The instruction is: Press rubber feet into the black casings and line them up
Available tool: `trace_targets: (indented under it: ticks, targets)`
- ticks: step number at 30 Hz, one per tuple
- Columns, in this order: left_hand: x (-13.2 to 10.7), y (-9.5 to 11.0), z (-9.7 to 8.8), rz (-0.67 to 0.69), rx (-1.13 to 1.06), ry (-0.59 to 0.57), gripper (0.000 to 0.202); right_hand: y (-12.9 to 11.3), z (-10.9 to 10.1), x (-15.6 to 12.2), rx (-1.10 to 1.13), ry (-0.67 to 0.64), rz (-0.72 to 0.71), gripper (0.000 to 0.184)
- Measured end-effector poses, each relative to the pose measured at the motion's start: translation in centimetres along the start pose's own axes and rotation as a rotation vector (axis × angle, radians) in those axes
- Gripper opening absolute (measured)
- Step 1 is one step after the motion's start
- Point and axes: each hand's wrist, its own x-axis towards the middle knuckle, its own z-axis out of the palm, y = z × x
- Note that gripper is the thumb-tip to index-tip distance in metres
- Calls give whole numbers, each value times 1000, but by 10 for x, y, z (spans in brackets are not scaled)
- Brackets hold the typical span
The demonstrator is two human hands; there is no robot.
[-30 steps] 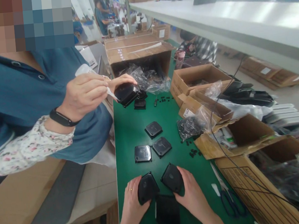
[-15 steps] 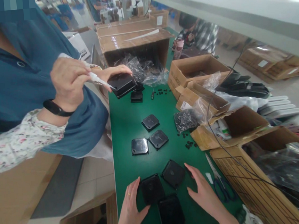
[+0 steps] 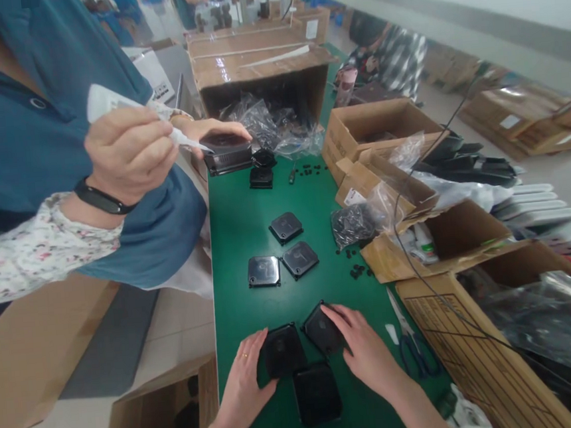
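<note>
Three black square plastic parts lie close together at the near end of the green table (image 3: 237,238). My left hand (image 3: 243,385) cups the left edge of one part (image 3: 281,351), thumb along its top and fingers curled at its lower side. My right hand (image 3: 366,352) lies with stretched fingers on the right corner of a second part (image 3: 318,328). The third part (image 3: 317,392) sits flat between my wrists, untouched.
Three more black parts (image 3: 263,271) (image 3: 300,259) (image 3: 285,227) lie farther up the table. A co-worker in blue at left holds a white tube (image 3: 105,100) against a black housing (image 3: 227,154). Scissors (image 3: 411,343), a bag of small black pieces (image 3: 354,224) and open cardboard boxes (image 3: 438,247) line the right side.
A second ago my hands held two parts tilted up; they set them flat, drew apart, and have now closed back onto them. The co-worker raised the tube and housing slightly.
</note>
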Motion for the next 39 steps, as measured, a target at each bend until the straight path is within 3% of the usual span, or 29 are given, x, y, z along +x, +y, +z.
trace_targets:
  ticks: [3,6,9,12,15,18,23,27,32,36,39]
  targets:
    - [-4,-4,-8,-3,32,36,86,18,-3,-1,94,136,87,71]
    - [-3,0,-18,5,21,108,75,48,-10,20,144,415,271,39]
    - [5,16,-20,2,25,226,54,71,-10,54,63,526,359,38]
    - [19,43,-8,43,80,286,53,78,-2,79,-29,572,356,32]
    - [37,72,14,155,93,206,75,79,11,85,-52,618,345,24]
    - [54,94,30,217,8,163,77,81,20,77,-48,607,326,22]
    - [77,110,35,85,-105,177,55,81,28,57,-20,541,262,17]
    - [90,118,38,80,-126,91,56,68,33,48,107,539,292,11]
    - [106,133,40,23,-153,-30,55,50,29,41,80,520,219,5]
    - [124,141,35,-3,-367,-100,55,34,9,30,410,412,271,13]
    - [136,142,34,-149,-669,-138,32,21,-8,19,695,318,297,27]
